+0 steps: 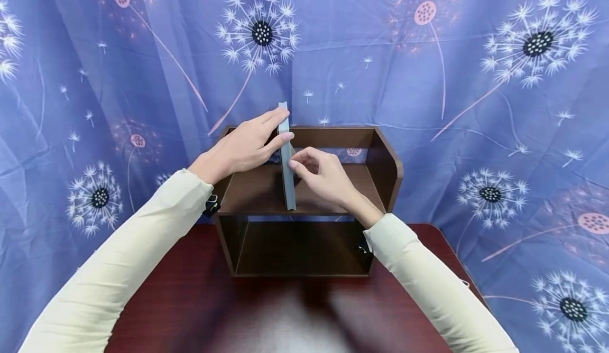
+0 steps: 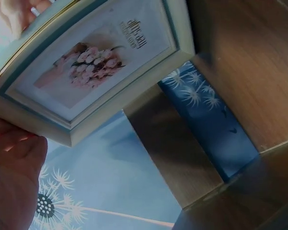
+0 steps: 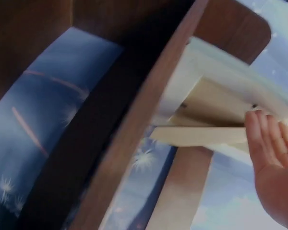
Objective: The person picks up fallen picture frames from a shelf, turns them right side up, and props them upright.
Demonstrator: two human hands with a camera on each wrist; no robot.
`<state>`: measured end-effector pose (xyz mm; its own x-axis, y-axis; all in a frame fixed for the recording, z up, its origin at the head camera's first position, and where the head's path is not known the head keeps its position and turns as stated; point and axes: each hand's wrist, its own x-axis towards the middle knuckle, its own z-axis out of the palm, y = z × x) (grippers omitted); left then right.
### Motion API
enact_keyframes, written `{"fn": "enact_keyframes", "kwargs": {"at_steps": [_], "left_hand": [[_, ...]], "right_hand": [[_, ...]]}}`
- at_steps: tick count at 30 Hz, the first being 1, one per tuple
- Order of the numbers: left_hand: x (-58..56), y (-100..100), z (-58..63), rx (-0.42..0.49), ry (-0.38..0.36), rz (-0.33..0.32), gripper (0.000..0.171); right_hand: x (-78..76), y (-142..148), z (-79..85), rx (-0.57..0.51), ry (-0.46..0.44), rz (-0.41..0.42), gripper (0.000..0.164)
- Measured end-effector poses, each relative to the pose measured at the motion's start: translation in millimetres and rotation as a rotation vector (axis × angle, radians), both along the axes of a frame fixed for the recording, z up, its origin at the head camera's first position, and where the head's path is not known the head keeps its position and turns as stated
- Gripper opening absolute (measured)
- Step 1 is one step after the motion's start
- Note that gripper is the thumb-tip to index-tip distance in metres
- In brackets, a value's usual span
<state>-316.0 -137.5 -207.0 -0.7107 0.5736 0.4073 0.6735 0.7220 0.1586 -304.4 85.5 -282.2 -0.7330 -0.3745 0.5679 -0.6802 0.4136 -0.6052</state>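
A picture frame [image 1: 288, 178] stands edge-on over the upper shelf, its lower edge close to the board. Its front [image 2: 93, 69], in the left wrist view, has a pale border with a blue-green line and a print of pink flowers with lettering. My left hand [image 1: 242, 144] grips the frame near its top, fingers and thumb at the edge. On the other side my right hand [image 1: 328, 176], thumb and forefinger bent together, pinches at the frame's back stand. That stand [image 3: 197, 136], a beige flap, is swung out from the back in the right wrist view; the thumb is hidden there.
The dark brown two-tier shelf [image 1: 304, 213] has raised side panels [image 1: 386, 165] and a back rail [image 1: 333, 136]. It rests on a reddish-brown table [image 1: 190, 289]. Behind hangs a blue curtain [image 1: 333, 94] with dandelion prints.
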Motion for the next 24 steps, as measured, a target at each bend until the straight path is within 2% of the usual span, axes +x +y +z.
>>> {"fn": "enact_keyframes", "kwargs": {"at_steps": [3, 6, 9, 14, 17, 20, 24], "left_hand": [[2.8, -2.6, -3.0, 0.017, 0.004, 0.008, 0.071], [4.9, -2.0, -4.0, 0.032, 0.013, 0.006, 0.070], [4.8, 0.2, -4.4, 0.045, 0.011, -0.003, 0.070], [3.4, 2.0, -6.9, 0.072, 0.003, -0.009, 0.069], [1.3, 2.2, -9.1, 0.084, 0.017, -0.015, 0.068], [-1.2, 3.5, -10.4, 0.092, 0.040, -0.025, 0.067], [-2.5, 4.6, -10.9, 0.101, 0.054, -0.025, 0.066]], "right_hand": [[-4.0, 2.2, -3.9, 0.003, 0.032, 0.044, 0.019], [-10.7, 3.3, -5.4, 0.029, 0.101, 0.040, 0.016], [-21.4, 3.8, -6.5, 0.091, 0.136, -0.014, 0.014], [-41.5, 2.3, -11.6, 0.290, 0.122, -0.114, 0.023], [-48.3, -0.3, -14.0, 0.393, 0.143, -0.174, 0.023], [-51.9, -3.8, -15.2, 0.429, 0.168, -0.214, 0.019], [-52.2, -8.5, -16.9, 0.431, 0.192, -0.215, 0.014]]}}
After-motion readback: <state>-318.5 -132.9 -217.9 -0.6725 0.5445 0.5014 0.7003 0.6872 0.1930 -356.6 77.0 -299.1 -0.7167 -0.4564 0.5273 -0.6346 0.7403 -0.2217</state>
